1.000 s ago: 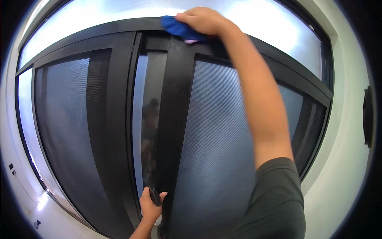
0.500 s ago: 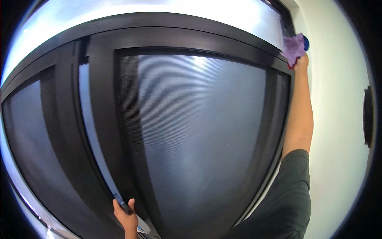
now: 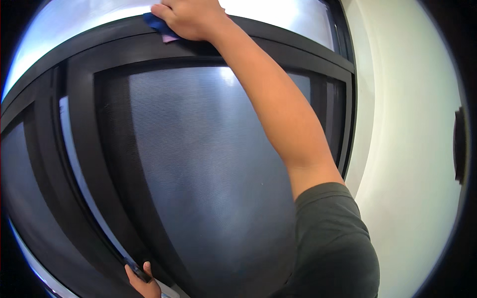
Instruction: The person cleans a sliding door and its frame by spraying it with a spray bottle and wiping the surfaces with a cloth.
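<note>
High up at the left of centre, my right hand is closed on a cloth, blue with a pinkish-purple edge. The cloth lies against the top rail of a black door frame, just under a bright pane. Much of it is hidden behind the hand. At the lower edge, my left hand is closed around what looks like a spray bottle with a white body and a dark top. Most of that bottle is out of the picture or covered by my fingers.
A ribbed grey panel fills the main door frame, and a second panel stands at the left. A pale wall rises on the right, with a dark fixture at its far edge.
My right hand has swept the cloth left along the top rail from the upper right corner. My left hand with the bottle sits slightly lower and farther left in the view, which has shifted.
</note>
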The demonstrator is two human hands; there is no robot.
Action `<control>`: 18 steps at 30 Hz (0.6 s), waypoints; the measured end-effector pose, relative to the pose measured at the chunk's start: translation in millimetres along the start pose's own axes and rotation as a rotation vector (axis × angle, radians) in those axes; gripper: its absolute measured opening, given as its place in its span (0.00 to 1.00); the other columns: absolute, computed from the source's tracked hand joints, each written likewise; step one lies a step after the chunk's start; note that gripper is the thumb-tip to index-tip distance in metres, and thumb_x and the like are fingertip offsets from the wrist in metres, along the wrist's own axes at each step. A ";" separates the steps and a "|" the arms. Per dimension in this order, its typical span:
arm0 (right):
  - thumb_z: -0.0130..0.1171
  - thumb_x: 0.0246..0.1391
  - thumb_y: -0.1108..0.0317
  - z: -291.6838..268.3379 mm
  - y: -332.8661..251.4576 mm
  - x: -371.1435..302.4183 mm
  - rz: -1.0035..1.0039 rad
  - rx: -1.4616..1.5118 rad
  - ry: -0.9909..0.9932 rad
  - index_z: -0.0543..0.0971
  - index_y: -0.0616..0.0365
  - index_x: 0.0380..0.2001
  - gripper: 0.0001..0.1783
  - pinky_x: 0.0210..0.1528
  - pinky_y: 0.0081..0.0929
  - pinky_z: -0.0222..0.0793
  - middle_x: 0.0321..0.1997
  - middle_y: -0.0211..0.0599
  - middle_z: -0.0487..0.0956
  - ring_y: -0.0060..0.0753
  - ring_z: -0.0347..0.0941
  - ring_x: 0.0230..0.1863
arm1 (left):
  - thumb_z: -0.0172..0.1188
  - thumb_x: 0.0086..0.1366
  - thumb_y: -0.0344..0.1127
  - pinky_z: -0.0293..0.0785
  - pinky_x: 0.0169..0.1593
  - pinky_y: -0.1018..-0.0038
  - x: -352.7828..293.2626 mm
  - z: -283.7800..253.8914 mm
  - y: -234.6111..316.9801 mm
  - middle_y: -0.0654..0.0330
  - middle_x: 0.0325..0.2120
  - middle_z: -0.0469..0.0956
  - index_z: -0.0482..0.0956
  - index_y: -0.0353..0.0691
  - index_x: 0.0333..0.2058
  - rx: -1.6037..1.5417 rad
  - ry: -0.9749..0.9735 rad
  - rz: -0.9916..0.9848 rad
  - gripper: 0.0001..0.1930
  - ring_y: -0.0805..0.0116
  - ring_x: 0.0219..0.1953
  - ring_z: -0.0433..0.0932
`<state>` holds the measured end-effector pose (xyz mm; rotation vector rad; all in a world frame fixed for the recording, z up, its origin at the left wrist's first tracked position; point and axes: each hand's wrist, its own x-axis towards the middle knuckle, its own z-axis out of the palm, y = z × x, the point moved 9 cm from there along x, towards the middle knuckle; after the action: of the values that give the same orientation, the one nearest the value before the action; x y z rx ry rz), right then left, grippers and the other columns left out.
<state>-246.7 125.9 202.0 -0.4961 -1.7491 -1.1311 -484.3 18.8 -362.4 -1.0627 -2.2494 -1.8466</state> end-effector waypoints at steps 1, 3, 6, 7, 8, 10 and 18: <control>0.41 0.70 0.45 -6.7 9.2 -7.9 0.023 -0.014 -0.009 0.81 0.47 0.54 0.26 0.61 0.45 0.71 0.55 0.43 0.82 0.50 0.76 0.58 | 0.69 0.66 0.52 0.74 0.41 0.64 -1.7 -6.4 17.7 0.43 0.35 0.80 0.74 0.23 0.45 0.107 0.031 0.035 0.31 0.56 0.34 0.73; 0.43 0.71 0.50 -23.5 15.0 -29.3 -0.128 0.145 0.003 0.81 0.50 0.53 0.23 0.63 0.46 0.69 0.57 0.44 0.80 0.52 0.75 0.59 | 0.69 0.67 0.50 0.73 0.42 0.65 4.1 2.4 1.5 0.43 0.35 0.80 0.74 0.23 0.46 0.054 0.008 0.043 0.29 0.57 0.34 0.72; 0.44 0.71 0.50 -44.0 95.6 -71.5 0.021 0.124 0.029 0.80 0.61 0.37 0.25 0.51 0.43 0.67 0.39 0.49 0.77 0.48 0.72 0.44 | 0.68 0.69 0.43 0.72 0.44 0.67 4.2 11.3 -24.3 0.47 0.36 0.81 0.74 0.24 0.46 -0.047 0.033 0.029 0.24 0.60 0.36 0.72; 0.44 0.71 0.49 -46.3 129.6 -94.1 0.147 0.187 0.034 0.79 0.62 0.36 0.26 0.49 0.42 0.65 0.38 0.48 0.76 0.48 0.70 0.40 | 0.68 0.69 0.41 0.72 0.44 0.67 0.6 5.6 -16.5 0.48 0.36 0.81 0.74 0.24 0.46 -0.050 0.052 0.048 0.22 0.61 0.35 0.72; 0.45 0.71 0.50 -54.9 162.6 -114.1 0.165 0.138 0.068 0.79 0.63 0.35 0.26 0.49 0.42 0.65 0.37 0.49 0.76 0.48 0.70 0.41 | 0.68 0.69 0.40 0.72 0.43 0.67 -0.6 5.1 -7.8 0.50 0.36 0.81 0.74 0.24 0.46 -0.063 0.058 0.078 0.21 0.61 0.35 0.71; 0.46 0.71 0.53 -63.5 231.6 -152.2 0.173 0.039 0.155 0.79 0.65 0.34 0.24 0.50 0.44 0.66 0.37 0.51 0.77 0.50 0.72 0.42 | 0.68 0.69 0.41 0.72 0.45 0.67 0.7 10.7 -9.5 0.49 0.37 0.81 0.74 0.24 0.47 -0.024 0.024 0.060 0.22 0.60 0.37 0.72; 0.39 0.73 0.54 -158.3 536.4 -395.3 -0.101 -0.684 0.287 0.65 0.62 0.69 0.30 0.74 0.49 0.55 0.72 0.53 0.67 0.57 0.60 0.73 | 0.68 0.68 0.46 0.73 0.46 0.65 5.0 36.2 -11.0 0.48 0.39 0.81 0.75 0.25 0.49 -0.095 0.010 0.138 0.26 0.58 0.38 0.74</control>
<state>407.9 311.9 125.0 -0.6146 -1.1220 -1.7826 -480.2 52.4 -380.0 -1.1876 -2.0447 -1.9135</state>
